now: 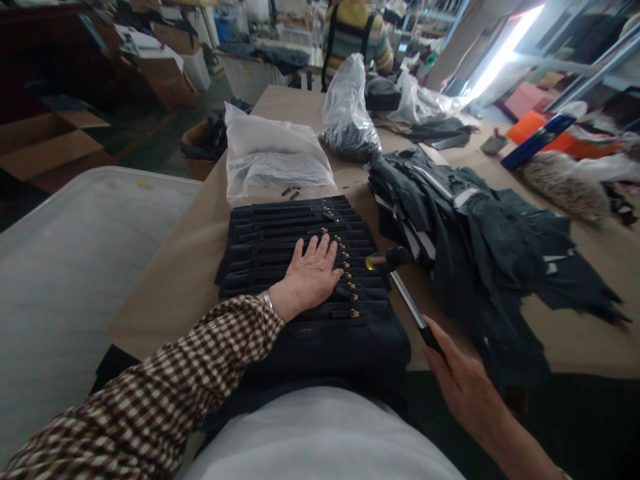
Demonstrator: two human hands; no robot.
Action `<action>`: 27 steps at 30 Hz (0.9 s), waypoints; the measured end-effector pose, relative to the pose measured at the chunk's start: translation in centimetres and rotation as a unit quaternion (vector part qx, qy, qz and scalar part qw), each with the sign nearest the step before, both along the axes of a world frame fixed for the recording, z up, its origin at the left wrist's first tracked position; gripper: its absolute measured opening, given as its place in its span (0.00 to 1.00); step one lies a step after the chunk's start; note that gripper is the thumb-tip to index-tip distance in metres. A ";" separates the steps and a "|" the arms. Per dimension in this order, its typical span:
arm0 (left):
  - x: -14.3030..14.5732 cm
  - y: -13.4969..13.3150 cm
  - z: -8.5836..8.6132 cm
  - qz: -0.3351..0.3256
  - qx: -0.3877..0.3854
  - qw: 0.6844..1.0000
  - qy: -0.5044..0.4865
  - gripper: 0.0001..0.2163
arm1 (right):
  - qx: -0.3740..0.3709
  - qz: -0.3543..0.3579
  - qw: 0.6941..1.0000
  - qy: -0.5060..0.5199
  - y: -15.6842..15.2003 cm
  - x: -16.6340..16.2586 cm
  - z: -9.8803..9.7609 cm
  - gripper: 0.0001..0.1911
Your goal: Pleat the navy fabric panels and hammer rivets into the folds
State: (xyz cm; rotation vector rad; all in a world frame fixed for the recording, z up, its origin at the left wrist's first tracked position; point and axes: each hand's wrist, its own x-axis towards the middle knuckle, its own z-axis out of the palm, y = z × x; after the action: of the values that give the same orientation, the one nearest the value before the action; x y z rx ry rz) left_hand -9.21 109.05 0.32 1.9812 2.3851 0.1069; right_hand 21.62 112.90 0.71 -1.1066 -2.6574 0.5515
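Observation:
My left hand [311, 277] lies flat with fingers spread on a row of overlapping dark zippered pieces [320, 340]. Gold-coloured zipper pulls [355, 313] line up along their right side. In my right hand [457, 373] is a hammer [407, 297], gripped by the black end of its metal handle. Its head, dark at one end and yellow at the other, is over the right edge of the pieces; whether it touches them I cannot tell. A few small dark parts [291, 193] lie just beyond the row.
A pile of dark cut fabric [465, 220] lies to the right on the brown-covered table [155, 300]. Clear plastic bags [275, 157] stand behind. A large white bin [95, 267] adjoins the left edge. Open cardboard boxes [55, 147] are further left. Another person [355, 40] is at the back.

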 end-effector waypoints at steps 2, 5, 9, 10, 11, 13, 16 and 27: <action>0.9 -1.0 0.8 -0.016 0.020 1.000 -0.001 0.30 | 0.003 0.006 1.000 0.009 -0.8 0.6 0.5 0.25; 2.9 -3.4 1.2 -0.080 0.025 0.997 -0.005 0.32 | -0.001 0.023 1.000 -0.006 -2.1 1.4 0.0 0.24; 4.4 -6.3 0.0 -0.127 -0.001 0.992 0.000 0.32 | -0.008 0.014 0.999 -0.031 -2.9 1.7 -1.7 0.24; 4.5 -6.7 -0.4 -0.126 -0.001 0.992 0.004 0.32 | -0.007 0.012 0.999 -0.031 -2.9 1.7 -1.8 0.24; 4.5 -6.9 -0.7 -0.123 0.000 0.992 0.009 0.33 | -0.003 0.012 1.000 -0.029 -2.8 1.5 -1.8 0.24; 4.4 -7.1 -1.0 -0.117 0.003 0.993 0.014 0.33 | 0.009 0.021 1.000 -0.015 -2.7 1.2 -1.3 0.24; 4.3 -7.0 -1.0 -0.108 0.005 0.994 0.014 0.33 | 0.039 0.036 0.998 0.026 -2.9 0.6 -0.6 0.25; 4.3 -7.0 -1.2 -0.109 0.015 0.994 0.007 0.32 | 0.075 0.056 0.996 0.011 -2.9 0.9 0.4 0.25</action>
State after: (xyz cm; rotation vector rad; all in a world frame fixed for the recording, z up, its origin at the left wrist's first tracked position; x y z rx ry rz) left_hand -4.88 102.03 -0.86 2.2464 2.1677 0.1229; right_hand 22.49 109.97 1.09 -0.9101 -2.7028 0.3744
